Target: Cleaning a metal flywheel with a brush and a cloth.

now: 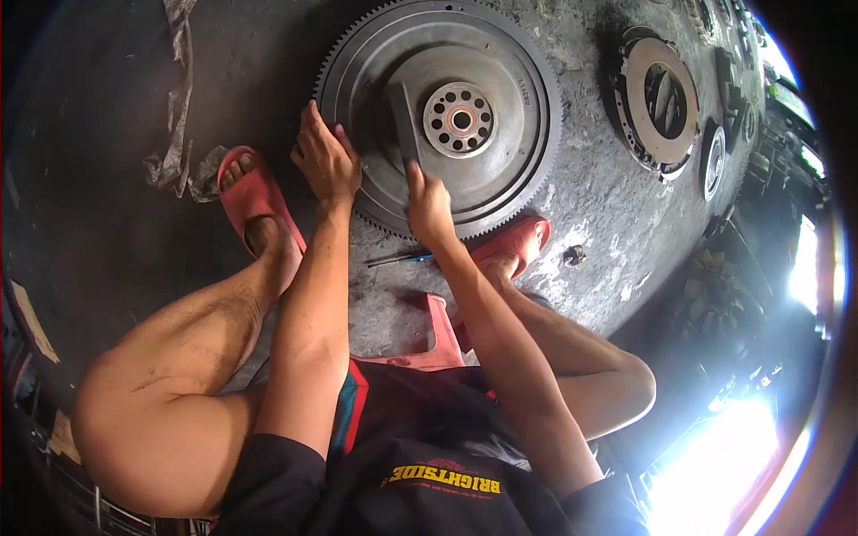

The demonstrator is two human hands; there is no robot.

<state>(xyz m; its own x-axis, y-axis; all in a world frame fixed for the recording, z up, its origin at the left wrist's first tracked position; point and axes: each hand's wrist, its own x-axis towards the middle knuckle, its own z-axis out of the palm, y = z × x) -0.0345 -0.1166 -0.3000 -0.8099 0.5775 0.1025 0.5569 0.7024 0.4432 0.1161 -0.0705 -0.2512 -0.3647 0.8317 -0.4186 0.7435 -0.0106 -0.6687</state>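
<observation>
Okay, likely scraping or cleaning the face: right hand (pixel 431 210) wraps one end of a flat dark tool (pixel 406 121) over the toothed flywheel (pixel 460 170), which lies ahead on the floor (pixel 599 201). Left hand (pixel 331 165), fingers slightly spread, at its left rim. Next stroke probably needs steady bracing. Count: one flywheel, one flat tool, one thin blue tool (pixel 413 258), two red slippers (pixel 259 198).

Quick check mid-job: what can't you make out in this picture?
All in the head view:
- Gripped end of the flat bar: hidden in the right hand.
- Underside of the toothed wheel: turned away from the camera.
- Right end of the thin blue tool: lost at the right forearm.
- Most of the red stool: covered by black clothes.
- Things at lower right: washed out by glare.
</observation>
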